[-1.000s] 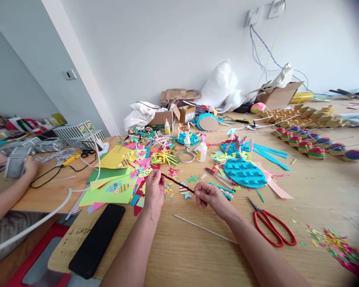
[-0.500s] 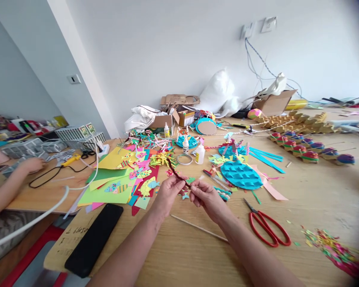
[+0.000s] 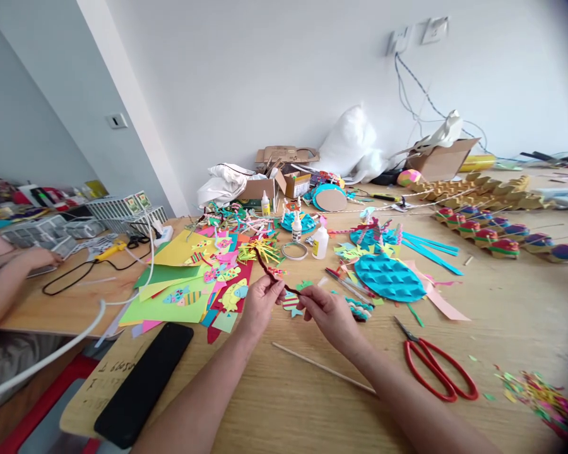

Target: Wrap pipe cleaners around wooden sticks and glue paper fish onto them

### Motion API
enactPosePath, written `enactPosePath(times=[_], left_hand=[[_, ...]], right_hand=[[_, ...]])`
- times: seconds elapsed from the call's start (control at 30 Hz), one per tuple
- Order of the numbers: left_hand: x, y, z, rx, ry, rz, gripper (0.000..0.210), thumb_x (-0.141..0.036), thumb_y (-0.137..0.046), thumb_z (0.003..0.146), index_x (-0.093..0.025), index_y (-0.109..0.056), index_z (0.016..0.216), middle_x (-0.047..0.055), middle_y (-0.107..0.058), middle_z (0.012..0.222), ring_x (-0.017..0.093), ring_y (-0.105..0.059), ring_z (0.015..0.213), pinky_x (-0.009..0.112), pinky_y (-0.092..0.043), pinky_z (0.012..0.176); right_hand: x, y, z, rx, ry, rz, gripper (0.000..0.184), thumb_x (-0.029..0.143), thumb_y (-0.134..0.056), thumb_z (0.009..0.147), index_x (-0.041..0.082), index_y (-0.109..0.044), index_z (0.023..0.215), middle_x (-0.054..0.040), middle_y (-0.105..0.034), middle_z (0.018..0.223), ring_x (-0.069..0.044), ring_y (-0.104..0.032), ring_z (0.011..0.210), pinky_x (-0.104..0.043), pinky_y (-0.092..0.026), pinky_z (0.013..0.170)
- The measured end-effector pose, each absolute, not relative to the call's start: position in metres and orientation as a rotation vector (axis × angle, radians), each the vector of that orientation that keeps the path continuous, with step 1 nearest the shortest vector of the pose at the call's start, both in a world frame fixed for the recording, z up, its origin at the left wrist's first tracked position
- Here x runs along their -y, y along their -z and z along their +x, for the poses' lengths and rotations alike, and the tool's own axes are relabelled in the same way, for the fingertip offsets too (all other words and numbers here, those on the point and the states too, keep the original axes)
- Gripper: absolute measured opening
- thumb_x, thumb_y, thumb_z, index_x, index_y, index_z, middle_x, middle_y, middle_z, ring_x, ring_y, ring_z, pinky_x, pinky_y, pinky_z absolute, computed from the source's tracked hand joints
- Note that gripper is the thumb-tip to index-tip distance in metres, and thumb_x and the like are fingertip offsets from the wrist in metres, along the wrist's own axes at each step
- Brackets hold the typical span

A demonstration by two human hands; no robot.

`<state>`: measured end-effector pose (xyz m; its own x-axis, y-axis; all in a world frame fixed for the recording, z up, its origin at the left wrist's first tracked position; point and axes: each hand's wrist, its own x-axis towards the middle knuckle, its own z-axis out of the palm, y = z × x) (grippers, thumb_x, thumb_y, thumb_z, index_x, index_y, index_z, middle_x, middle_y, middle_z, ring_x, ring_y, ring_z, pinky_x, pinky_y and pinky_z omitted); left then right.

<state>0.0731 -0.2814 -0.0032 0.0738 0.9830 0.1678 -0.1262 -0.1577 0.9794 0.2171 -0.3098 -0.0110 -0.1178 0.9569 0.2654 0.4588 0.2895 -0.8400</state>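
Note:
A dark brown pipe cleaner (image 3: 264,267) is stretched between my two hands above the table's middle, its free end pointing up and left. My left hand (image 3: 259,308) pinches it partway along. Near the other end, my right hand (image 3: 330,313) has it between thumb and fingertips. Behind my fingers, a striped paper fish (image 3: 291,302) lies on the wood. A thin pale stick (image 3: 324,367) rests below my hands. To the right of my right hand are a braided blue-and-white piece (image 3: 360,308) and red-handled scissors (image 3: 438,366).
Coloured paper sheets (image 3: 170,302) with cut-out fish spread at left, near a black phone (image 3: 144,384). Glue bottles (image 3: 320,243), a tape roll (image 3: 294,251) and a blue bumpy oval (image 3: 389,277) stand beyond my hands. Paper scraps (image 3: 534,394) lie at right. A co-worker's arm (image 3: 9,284) is at far left.
My hands have drawn slightly apart, showing more of the pipe cleaner between them. The co-worker's hands at left have shifted. The view has turned a little.

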Motion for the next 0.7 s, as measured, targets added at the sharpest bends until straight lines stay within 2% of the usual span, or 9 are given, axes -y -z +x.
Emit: enactPosePath(times=[0.17,0.3,0.47,0.7], left_hand=[[0.283,0.009,0.071,-0.954,-1.277,1.238,0.020,-0.035,-0.061,0.068,-0.015,-0.056,0.066,-0.003,-0.051,0.052,0.008,-0.046,0.049,0.019,-0.036,0.048],[0.284,0.013,0.070,-0.881,-1.192,1.122,0.021,-0.034,-0.061,0.068,-0.015,-0.053,0.065,-0.003,-0.049,0.054,0.007,-0.043,0.049,0.018,-0.034,0.048],[0.287,0.016,0.072,-0.900,-1.220,1.210,0.020,-0.033,-0.057,0.073,-0.015,-0.052,0.068,-0.003,-0.048,0.056,0.007,-0.043,0.052,0.019,-0.034,0.051],[0.289,0.016,0.075,-0.947,-1.308,1.300,0.020,-0.033,-0.053,0.075,-0.015,-0.051,0.066,-0.004,-0.047,0.054,0.008,-0.042,0.052,0.021,-0.034,0.051]], right_hand=[[0.317,0.008,0.219,1.919,-0.618,-1.250,0.020,0.024,-0.039,0.082,0.020,-0.052,0.066,0.0022,-0.056,0.055,-0.011,-0.052,0.051,-0.021,-0.038,0.051],[0.320,0.011,0.219,1.912,-0.823,-1.146,0.021,0.024,-0.040,0.081,0.020,-0.050,0.064,0.0022,-0.056,0.057,-0.010,-0.051,0.052,-0.020,-0.039,0.049],[0.315,0.023,0.217,1.607,-1.093,-1.166,0.019,0.033,-0.045,0.077,0.019,-0.049,0.065,0.0016,-0.055,0.057,-0.009,-0.049,0.047,-0.021,-0.039,0.046],[0.312,0.022,0.218,1.530,-1.066,-1.220,0.017,0.032,-0.049,0.072,0.018,-0.054,0.063,0.0012,-0.055,0.056,-0.009,-0.049,0.046,-0.022,-0.037,0.046]])
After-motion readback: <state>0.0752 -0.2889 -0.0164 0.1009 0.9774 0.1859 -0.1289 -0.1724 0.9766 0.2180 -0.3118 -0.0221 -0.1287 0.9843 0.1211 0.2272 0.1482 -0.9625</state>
